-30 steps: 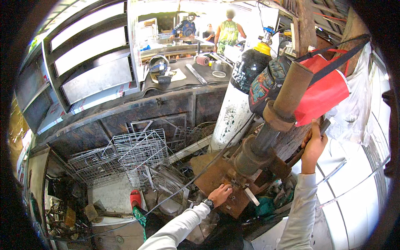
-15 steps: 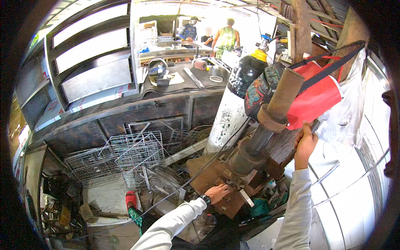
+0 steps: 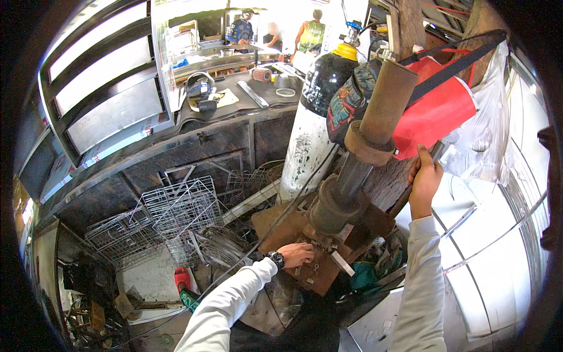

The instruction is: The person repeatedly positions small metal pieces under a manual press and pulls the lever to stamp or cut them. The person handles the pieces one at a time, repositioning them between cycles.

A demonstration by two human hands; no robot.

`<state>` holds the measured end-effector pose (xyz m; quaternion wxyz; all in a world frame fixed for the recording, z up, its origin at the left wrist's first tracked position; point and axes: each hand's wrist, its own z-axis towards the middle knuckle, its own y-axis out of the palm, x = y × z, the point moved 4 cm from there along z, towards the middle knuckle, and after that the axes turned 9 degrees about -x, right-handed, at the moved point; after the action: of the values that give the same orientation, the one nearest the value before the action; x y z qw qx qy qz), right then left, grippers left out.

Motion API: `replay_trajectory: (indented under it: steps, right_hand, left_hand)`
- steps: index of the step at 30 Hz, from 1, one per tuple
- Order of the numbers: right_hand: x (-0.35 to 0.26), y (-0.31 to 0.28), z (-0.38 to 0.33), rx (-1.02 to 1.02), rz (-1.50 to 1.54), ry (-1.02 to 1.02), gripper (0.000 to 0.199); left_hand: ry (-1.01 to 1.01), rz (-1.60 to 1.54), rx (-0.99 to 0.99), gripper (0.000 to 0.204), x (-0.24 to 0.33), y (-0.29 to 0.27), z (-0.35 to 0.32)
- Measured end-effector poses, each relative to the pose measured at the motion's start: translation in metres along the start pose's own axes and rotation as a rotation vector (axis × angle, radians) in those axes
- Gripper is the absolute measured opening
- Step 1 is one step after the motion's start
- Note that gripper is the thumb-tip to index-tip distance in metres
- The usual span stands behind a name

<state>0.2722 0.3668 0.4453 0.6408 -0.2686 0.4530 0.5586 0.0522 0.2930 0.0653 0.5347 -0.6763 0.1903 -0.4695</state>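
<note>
A worker's left hand (image 3: 297, 253) rests loosely curled on a rusty plate (image 3: 305, 267) beneath a pipe (image 3: 352, 176). The right hand (image 3: 423, 182), raised beside that pipe, grips a handle (image 3: 438, 150).

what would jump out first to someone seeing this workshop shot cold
The tall rusty press column rising through the middle, with a red bag hanging just right of its top. The right hand grips a lever beside the column, while the left hand rests at its base plate. Left of them lies a heap of wire baskets under the dark workbench.
</note>
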Motion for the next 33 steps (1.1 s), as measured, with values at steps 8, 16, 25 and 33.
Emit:
replay_trajectory:
  steps: [8, 16, 25, 33]
  right_hand:
    - [0.008, -0.002, 0.003, -0.025, -0.022, -0.130, 0.029]
    - [0.017, -0.006, 0.014, -0.038, -0.002, -0.023, 0.033]
    - [0.012, -0.008, 0.007, -0.012, -0.061, -0.030, 0.021]
    - [0.002, 0.001, 0.000, 0.008, 0.017, -0.048, 0.036]
  left_hand:
    - [-0.174, 0.046, -0.004, 0.032, -0.007, 0.026, -0.036]
    - [-0.502, -0.389, 0.694, 0.018, 0.021, 0.027, -0.072]
    - [-0.647, -0.006, 0.608, 0.080, 0.072, 0.037, -0.048]
    - [-0.498, 0.087, 0.590, 0.033, 0.034, 0.052, -0.042]
